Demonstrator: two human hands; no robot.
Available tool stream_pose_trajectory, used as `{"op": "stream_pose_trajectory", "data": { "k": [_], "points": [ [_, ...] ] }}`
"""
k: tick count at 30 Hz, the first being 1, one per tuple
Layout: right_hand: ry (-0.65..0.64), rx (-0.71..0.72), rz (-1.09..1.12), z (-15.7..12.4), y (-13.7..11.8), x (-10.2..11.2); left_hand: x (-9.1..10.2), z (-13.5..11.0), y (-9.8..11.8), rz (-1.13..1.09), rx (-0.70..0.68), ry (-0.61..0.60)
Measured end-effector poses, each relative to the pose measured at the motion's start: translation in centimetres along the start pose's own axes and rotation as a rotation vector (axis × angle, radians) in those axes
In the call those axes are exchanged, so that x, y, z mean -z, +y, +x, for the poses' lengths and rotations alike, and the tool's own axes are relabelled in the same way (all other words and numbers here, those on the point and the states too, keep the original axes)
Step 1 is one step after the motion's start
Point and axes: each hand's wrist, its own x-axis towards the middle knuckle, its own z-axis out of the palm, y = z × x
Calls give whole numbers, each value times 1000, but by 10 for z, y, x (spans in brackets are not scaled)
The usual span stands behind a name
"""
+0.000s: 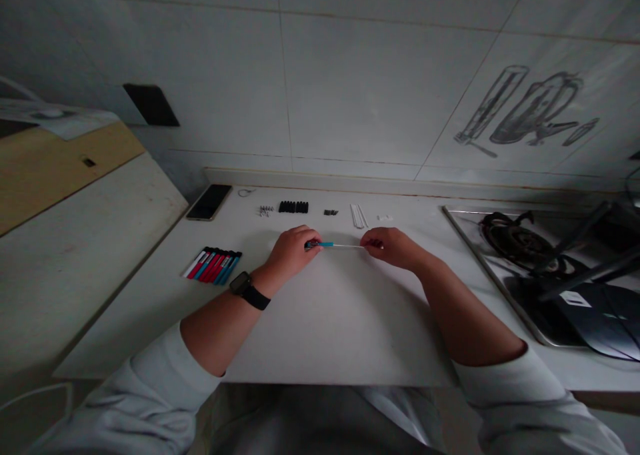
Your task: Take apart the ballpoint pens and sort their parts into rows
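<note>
My left hand (293, 251) is closed around a blue pen barrel (324, 244) just above the white counter (325, 321). My right hand (393, 246) pinches the far end of a thin white refill (350, 245) that runs into the barrel. The two hands sit close together at the middle of the counter. A black watch (245, 287) is on my left wrist. A row of several red, blue and black pens (213, 265) lies to the left of my left hand.
Behind the hands lie small springs (265, 210), black caps (293, 207), small dark tips (331, 212) and white refills (359, 215). A phone (209, 202) lies at the back left. A gas hob (545, 268) fills the right side.
</note>
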Motion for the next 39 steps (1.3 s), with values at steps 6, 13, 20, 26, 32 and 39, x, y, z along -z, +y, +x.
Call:
{"op": "stream_pose_trajectory", "data": {
  "k": [6, 13, 20, 26, 32, 39],
  "points": [
    [215, 203, 68, 4, -13, -10, 0, -2, 4, 27, -15, -24],
    [257, 284, 80, 7, -26, -24, -2, -2, 4, 65, -32, -68],
    [224, 180, 144, 8, -23, -29, 0, -2, 7, 77, -31, -79],
    [291, 236, 144, 8, -26, -28, 0, -2, 8, 87, -27, -104],
    [214, 170, 178, 8, -24, -30, -1, -2, 7, 83, -34, -132],
    [107, 176, 119, 7, -20, -34, -4, -5, 6, 113, -51, -168]
  ]
}}
